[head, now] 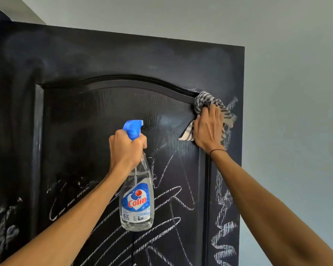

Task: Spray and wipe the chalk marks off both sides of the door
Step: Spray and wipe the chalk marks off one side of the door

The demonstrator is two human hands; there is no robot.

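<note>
Two hands up at the door [104, 60]! The right hand [208, 129] lies flat, fingers pressing a striped cloth [206, 101] against the upper right corner of the arched panel, arm stretched up from the lower right with a thin band at the wrist. The left hand [127, 148] is wrapped round the neck of a clear spray bottle [136, 191], blue trigger head on top, held upright before the panel's middle. White chalk marks [173, 200] scrawl across the lower panel and right stile; the upper part looks smeared. The bottle hides some scribble, the right palm covers much of the cloth, and the door's lower half is cut off.
</note>
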